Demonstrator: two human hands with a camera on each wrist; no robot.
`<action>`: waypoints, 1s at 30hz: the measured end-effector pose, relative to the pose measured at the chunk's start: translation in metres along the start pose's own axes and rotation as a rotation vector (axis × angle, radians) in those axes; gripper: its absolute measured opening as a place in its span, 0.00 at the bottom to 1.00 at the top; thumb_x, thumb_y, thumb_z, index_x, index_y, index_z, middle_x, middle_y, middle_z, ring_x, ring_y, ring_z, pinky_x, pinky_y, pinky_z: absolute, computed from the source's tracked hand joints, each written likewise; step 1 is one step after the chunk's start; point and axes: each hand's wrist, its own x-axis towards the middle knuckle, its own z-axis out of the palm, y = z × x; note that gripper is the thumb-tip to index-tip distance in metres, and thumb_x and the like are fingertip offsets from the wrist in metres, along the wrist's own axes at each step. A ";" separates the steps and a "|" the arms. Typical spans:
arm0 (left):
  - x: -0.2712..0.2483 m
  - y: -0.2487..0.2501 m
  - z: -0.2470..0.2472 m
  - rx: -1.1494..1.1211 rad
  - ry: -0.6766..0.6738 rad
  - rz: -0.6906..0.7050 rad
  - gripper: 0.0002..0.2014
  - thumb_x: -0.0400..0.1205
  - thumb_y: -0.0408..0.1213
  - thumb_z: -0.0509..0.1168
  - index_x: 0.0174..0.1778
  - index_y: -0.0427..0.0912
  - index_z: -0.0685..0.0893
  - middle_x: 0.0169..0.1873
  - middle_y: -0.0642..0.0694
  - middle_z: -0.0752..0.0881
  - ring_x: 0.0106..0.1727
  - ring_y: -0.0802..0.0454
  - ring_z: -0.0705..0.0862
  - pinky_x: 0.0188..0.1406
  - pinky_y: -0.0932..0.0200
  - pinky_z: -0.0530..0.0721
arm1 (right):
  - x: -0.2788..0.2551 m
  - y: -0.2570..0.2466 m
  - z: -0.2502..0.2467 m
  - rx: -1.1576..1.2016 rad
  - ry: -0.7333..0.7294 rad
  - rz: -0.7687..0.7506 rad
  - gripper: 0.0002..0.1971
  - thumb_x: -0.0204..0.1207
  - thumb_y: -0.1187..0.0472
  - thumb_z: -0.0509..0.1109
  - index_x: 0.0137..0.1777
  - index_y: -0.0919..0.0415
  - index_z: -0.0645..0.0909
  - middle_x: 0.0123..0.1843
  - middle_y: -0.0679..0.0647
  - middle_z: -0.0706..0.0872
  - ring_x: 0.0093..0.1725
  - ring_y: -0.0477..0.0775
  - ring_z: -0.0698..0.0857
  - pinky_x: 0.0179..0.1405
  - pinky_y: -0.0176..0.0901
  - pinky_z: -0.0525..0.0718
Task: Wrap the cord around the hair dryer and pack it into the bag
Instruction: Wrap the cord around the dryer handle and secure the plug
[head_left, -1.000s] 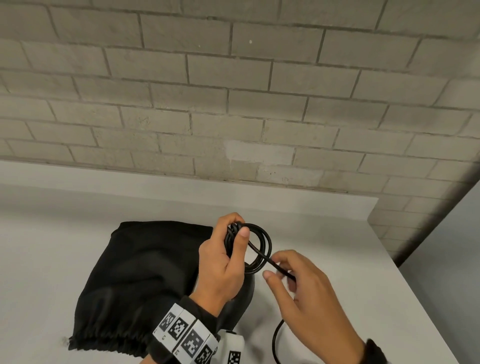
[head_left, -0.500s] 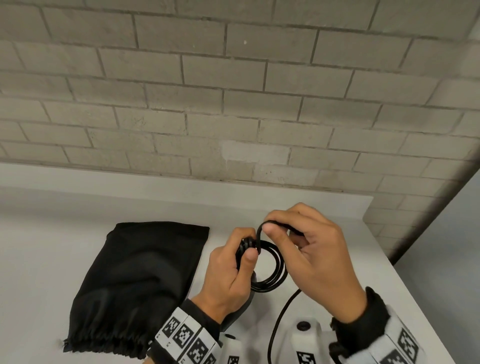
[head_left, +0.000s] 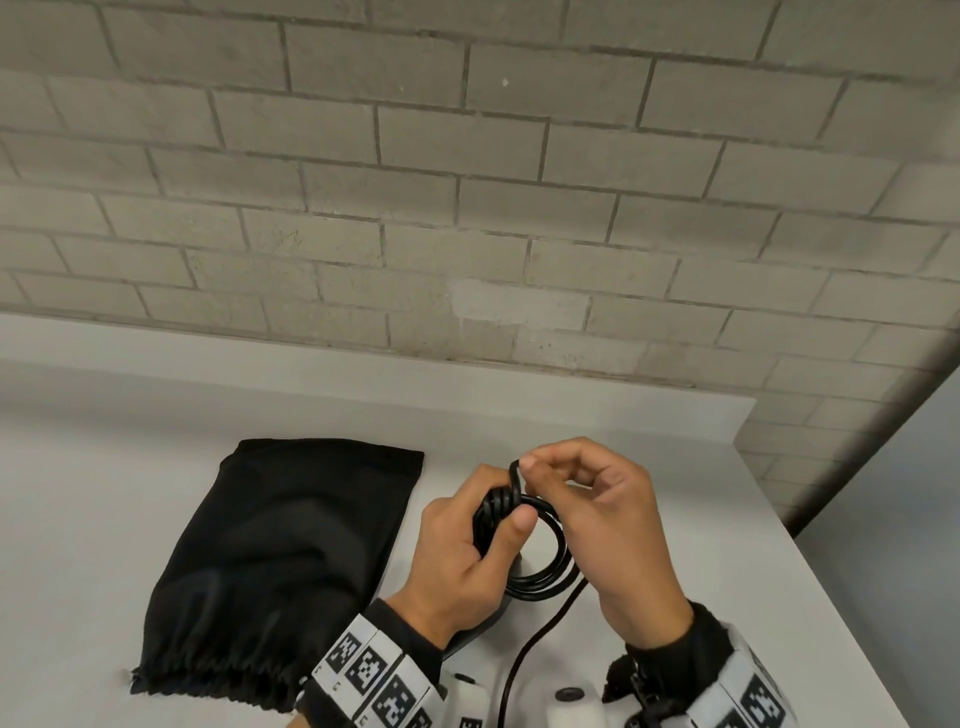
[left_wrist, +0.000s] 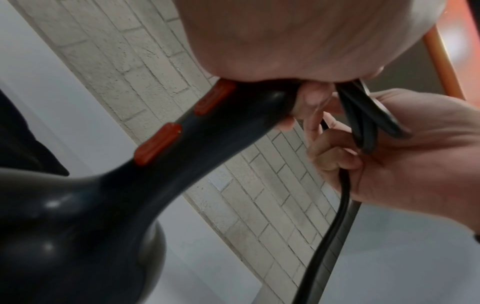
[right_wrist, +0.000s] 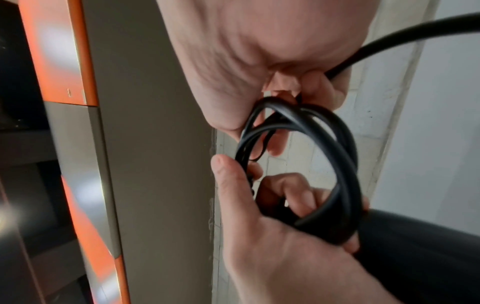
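Observation:
A black hair dryer (left_wrist: 103, 195) with orange-red buttons stands nozzle-down on the white table, mostly hidden behind my hands in the head view. My left hand (head_left: 501, 506) grips its handle, thumb pressing several black cord coils (head_left: 550, 577) against it. My right hand (head_left: 530, 475) pinches the cord just above the handle's top end, close to the left thumb. In the right wrist view the coils (right_wrist: 324, 154) hang as a loose ring between both hands. The rest of the cord (head_left: 524, 649) trails down toward me. The black drawstring bag (head_left: 280, 561) lies flat to the left.
The white table (head_left: 701, 493) ends at a brick wall (head_left: 467, 234) behind and at an edge on the right, with grey floor beyond. The bag's gathered mouth points toward me near the front edge.
My right hand lifted the cord from low on the right, swung it up over the handle's top, and now brings it down against the left thumb. The left hand kept its grip.

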 end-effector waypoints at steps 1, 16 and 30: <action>-0.001 0.000 0.000 -0.012 0.008 -0.007 0.16 0.86 0.59 0.58 0.50 0.49 0.80 0.24 0.66 0.77 0.22 0.67 0.75 0.24 0.68 0.74 | 0.000 0.002 -0.001 0.002 -0.007 0.012 0.03 0.73 0.60 0.78 0.39 0.54 0.90 0.37 0.51 0.91 0.42 0.61 0.89 0.50 0.56 0.89; 0.002 0.000 -0.004 0.066 0.059 -0.068 0.18 0.86 0.62 0.55 0.57 0.53 0.79 0.33 0.51 0.88 0.30 0.58 0.85 0.31 0.63 0.82 | -0.006 0.015 -0.023 -0.037 -0.429 -0.017 0.06 0.76 0.66 0.75 0.43 0.53 0.89 0.36 0.52 0.89 0.40 0.48 0.87 0.43 0.40 0.83; 0.004 0.003 0.001 0.058 0.130 -0.163 0.20 0.83 0.66 0.55 0.44 0.54 0.78 0.34 0.59 0.79 0.34 0.57 0.79 0.37 0.69 0.76 | -0.022 0.023 0.001 -0.078 -0.117 -0.113 0.15 0.74 0.62 0.77 0.55 0.43 0.82 0.42 0.50 0.90 0.47 0.51 0.89 0.52 0.42 0.85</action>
